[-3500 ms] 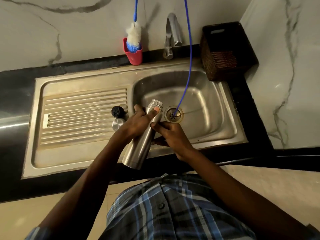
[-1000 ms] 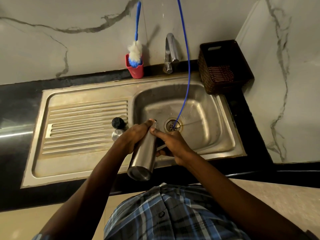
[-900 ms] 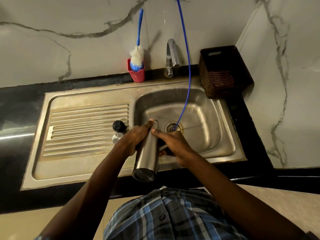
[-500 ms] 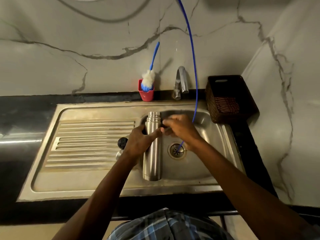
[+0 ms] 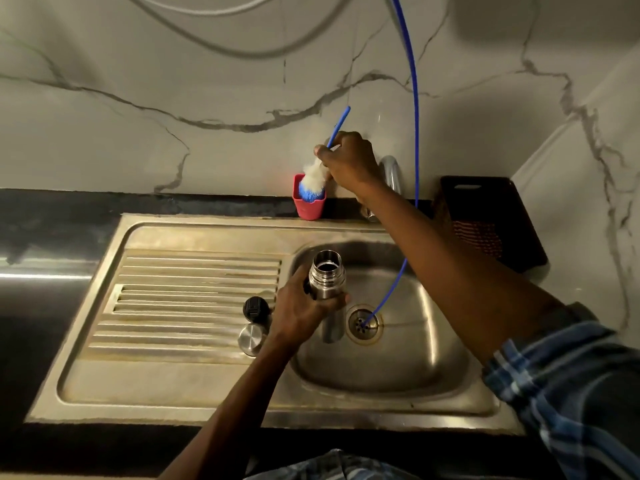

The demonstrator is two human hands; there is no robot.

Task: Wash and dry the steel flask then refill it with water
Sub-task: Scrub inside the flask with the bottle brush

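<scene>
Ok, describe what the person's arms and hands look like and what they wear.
Both hands, left and right, are bare, with no gloves, rings or watch showing. The right arm has a blue plaid sleeve pushed up above the elbow. No left sleeve is in view.

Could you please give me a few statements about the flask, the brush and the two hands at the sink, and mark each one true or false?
1. The left hand holds the flask upright over the sink. True.
2. The flask has its lid screwed on. False: its mouth is open, and the lid lies on the drainboard.
3. The right hand grips the handle of the brush. True.
4. The brush is inside the flask. False: its bristle end sits in the red cup at the wall.
5. The blue hose ends in the basket. False: it runs down to the drain.
</scene>
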